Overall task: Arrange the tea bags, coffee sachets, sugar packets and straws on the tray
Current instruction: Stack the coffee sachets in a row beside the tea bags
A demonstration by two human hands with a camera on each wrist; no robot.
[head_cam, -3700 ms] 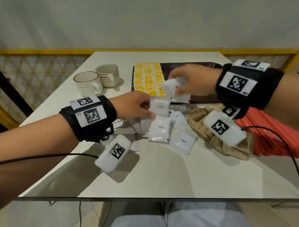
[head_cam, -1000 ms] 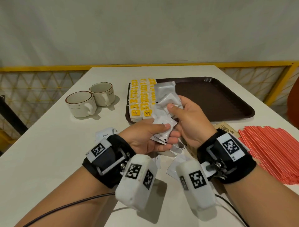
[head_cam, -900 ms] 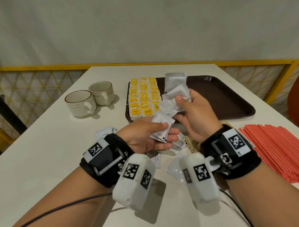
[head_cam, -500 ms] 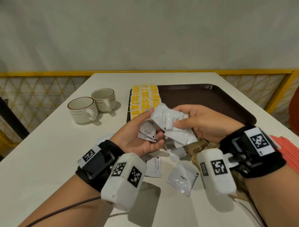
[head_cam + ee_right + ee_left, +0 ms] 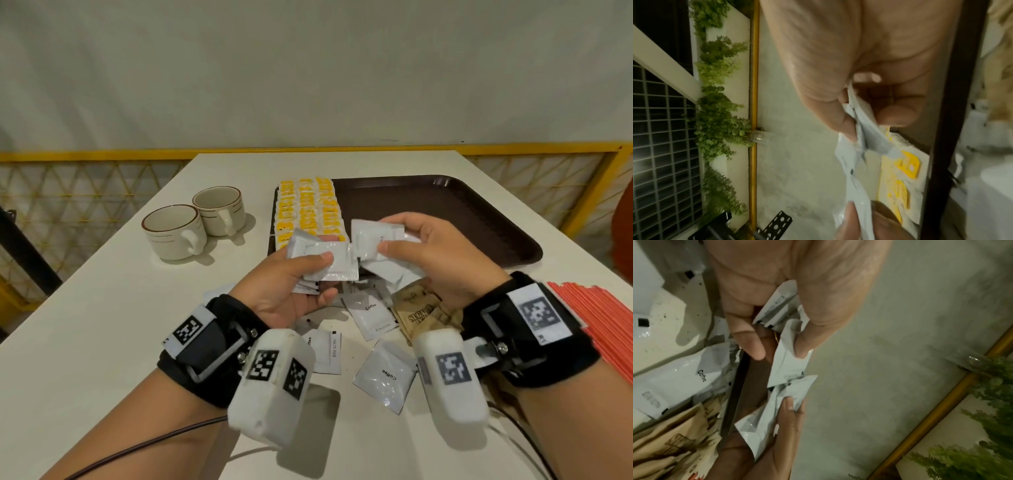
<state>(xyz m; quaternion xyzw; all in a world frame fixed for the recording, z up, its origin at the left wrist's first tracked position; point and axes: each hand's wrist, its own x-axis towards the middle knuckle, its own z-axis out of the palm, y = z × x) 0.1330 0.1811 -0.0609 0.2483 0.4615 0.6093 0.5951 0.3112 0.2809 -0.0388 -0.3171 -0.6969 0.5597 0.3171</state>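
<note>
Sachets fill both hands: the left hand (image 5: pixel 291 291) pinches a small stack of white coffee sachets (image 5: pixel 325 262) between thumb and curled fingers (image 5: pixel 748 340), and the right hand (image 5: pixel 442 260) grips its own bunch (image 5: pixel 373 241), thumb on top. The 2 bunches meet edge to edge, held above the near rim of the tray (image 5: pixel 462 219). The tray's bare floor lies at 1 o'clock from the right hand, the nearer hand; the yellow tea bags (image 5: pixel 308 209) fill the tray's left end at 11 o'clock, so the free strip runs away from the person beside them. More sachets (image 5: pixel 383 373) and brown sugar packets (image 5: pixel 421 311) lie on the worktop at 6 o'clock, the red straws (image 5: pixel 603 325) at 4 o'clock. Compared with 0.5 s ago, the bunches sit squarer and flatter, the hands a little farther apart
</note>
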